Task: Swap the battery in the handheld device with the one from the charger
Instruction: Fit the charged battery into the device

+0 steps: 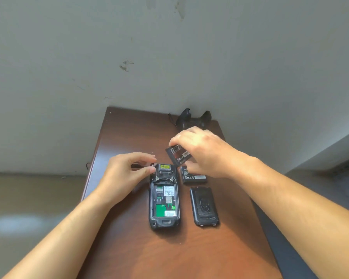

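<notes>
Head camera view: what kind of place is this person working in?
Probably a plain office or back room. A small brown wooden table stands against a bare, scuffed wall, with a charger cradle at its far edge and an opened handheld device on it.

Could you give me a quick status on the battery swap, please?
Right hand holds a battery in the air; left hand steadies the device. Compartment open, empty. Second battery and cover beside it, not blocking.

Your right hand (201, 152) held a battery (177, 156) tilted above the table (129, 133); your left hand (127, 174) steadied the open device (164, 200).
</notes>
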A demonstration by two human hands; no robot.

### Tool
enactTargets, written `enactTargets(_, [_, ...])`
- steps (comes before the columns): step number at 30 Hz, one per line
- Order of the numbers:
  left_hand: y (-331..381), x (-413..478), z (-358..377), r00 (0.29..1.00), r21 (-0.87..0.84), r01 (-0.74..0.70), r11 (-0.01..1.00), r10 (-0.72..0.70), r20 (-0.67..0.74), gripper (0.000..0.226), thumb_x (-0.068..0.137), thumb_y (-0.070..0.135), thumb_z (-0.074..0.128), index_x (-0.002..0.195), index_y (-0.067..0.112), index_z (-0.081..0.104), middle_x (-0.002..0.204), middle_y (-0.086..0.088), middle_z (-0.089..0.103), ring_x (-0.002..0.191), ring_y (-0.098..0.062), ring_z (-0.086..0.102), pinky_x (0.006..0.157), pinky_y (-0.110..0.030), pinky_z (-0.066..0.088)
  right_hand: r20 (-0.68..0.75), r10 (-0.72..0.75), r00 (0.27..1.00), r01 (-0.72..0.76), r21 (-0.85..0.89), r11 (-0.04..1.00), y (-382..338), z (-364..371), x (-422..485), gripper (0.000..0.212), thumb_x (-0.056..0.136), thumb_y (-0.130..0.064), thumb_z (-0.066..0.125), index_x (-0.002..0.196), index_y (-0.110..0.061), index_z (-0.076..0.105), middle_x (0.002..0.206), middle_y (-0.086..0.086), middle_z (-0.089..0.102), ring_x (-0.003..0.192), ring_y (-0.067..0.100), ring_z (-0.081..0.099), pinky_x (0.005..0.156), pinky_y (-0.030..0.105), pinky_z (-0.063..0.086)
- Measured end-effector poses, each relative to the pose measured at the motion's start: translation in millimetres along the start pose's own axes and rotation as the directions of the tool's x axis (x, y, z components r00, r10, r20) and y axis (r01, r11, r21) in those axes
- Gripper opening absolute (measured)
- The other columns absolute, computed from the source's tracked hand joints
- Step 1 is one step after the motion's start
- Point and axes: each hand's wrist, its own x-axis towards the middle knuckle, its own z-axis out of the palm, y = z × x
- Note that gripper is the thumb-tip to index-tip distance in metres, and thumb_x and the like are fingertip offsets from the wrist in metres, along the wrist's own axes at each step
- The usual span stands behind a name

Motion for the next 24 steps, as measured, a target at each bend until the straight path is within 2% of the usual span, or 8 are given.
enactTargets(3, [5,-11,-8,0.994,0.085,-0.033,0.996,0.041,-0.097,0.017,0.085,0.018,0.078,0.098,0.028,0.080,0.092,0.018,0.077,0.087,0.004,0.070,0.079,-0.014,0.055,0.043,-0.119,0.992,0.123,-0.090,0.988,-13,5,-7,0.056,0.076,-0.011,0.070,0.130,-0.024,0.058,0.131,-0.004,0.063,0.127,0.027,0.054,0.097,0.053,0.051])
enactTargets(5, [12,-20,-12,0.995,0.086,-0.028,0.996,0.036,-0.091,0.014,0.087,0.020,0.076,0.099,0.027,0.079,0.090,0.015,0.078,0.082,0.000,0.072,0.070,-0.018,0.057,0.070,-0.166,0.984,0.174,-0.137,0.975,-22,7,-11,0.060,0.074,-0.009,0.073,0.131,-0.023,0.059,0.132,-0.002,0.064,0.130,0.030,0.053,0.103,0.060,0.048])
enactTargets(9, [33,-40,-15,0.986,-0.138,0.164,0.977,-0.158,0.051,0.015,0.086,0.020,0.078,0.100,0.019,0.078,0.087,0.000,0.081,0.074,-0.009,0.075,0.054,-0.019,0.054,0.087,-0.256,0.963,0.267,-0.140,0.954,-35,6,-18,0.063,0.071,-0.007,0.074,0.130,-0.023,0.061,0.130,0.000,0.065,0.120,0.031,0.061,0.078,0.054,0.057])
enactTargets(12, [42,-56,-15,0.952,-0.242,0.291,0.926,-0.256,0.167,0.019,0.084,0.018,0.079,0.103,0.014,0.077,0.088,-0.010,0.081,0.071,-0.011,0.073,0.056,-0.020,0.054,0.074,-0.307,0.949,0.313,-0.077,0.947,-45,4,-21,0.061,0.074,-0.004,0.071,0.130,-0.025,0.062,0.130,0.003,0.062,0.112,0.033,0.063,0.066,0.049,0.058])
enactTargets(15, [45,-66,-15,0.914,-0.298,0.386,0.873,-0.319,0.249,0.014,0.085,0.016,0.078,0.099,0.015,0.078,0.090,-0.011,0.080,0.072,-0.013,0.073,0.061,-0.020,0.056,0.049,-0.337,0.940,0.340,-0.060,0.939,-55,0,-23,0.061,0.075,-0.001,0.072,0.130,-0.026,0.063,0.131,0.007,0.059,0.107,0.032,0.064,0.066,0.045,0.057])
enactTargets(18, [43,-71,-15,0.875,-0.372,0.462,0.805,-0.346,0.338,0.012,0.087,0.009,0.075,0.099,0.008,0.078,0.088,-0.009,0.079,0.074,-0.015,0.072,0.075,-0.030,0.059,0.040,-0.348,0.937,0.350,-0.034,0.936,-63,1,-23,0.064,0.075,0.000,0.073,0.132,-0.026,0.062,0.135,0.008,0.056,0.108,0.031,0.064,0.071,0.044,0.057])
enactTargets(21, [40,-73,-14,0.867,-0.463,0.494,0.736,-0.381,0.320,0.009,0.086,0.002,0.075,0.095,0.004,0.075,0.090,-0.010,0.077,0.080,-0.022,0.075,0.081,-0.034,0.060,-0.018,-0.235,0.972,0.235,0.142,0.962,-65,4,-30,0.071,0.080,-0.001,0.075,0.142,-0.027,0.053,0.152,0.005,0.043,0.128,0.025,0.056,0.099,0.040,0.054])
enactTargets(24, [42,-74,-14,0.857,-0.491,0.515,0.702,-0.408,0.316,0.005,0.085,0.005,0.076,0.089,0.007,0.075,0.087,-0.010,0.077,0.076,-0.024,0.072,0.072,-0.029,0.061,-0.150,0.085,0.985,-0.009,0.446,0.895,-76,10,-53,0.075,0.084,-0.009,0.077,0.148,-0.030,0.045,0.155,-0.003,0.038,0.140,0.011,0.046,0.110,0.031,0.046])
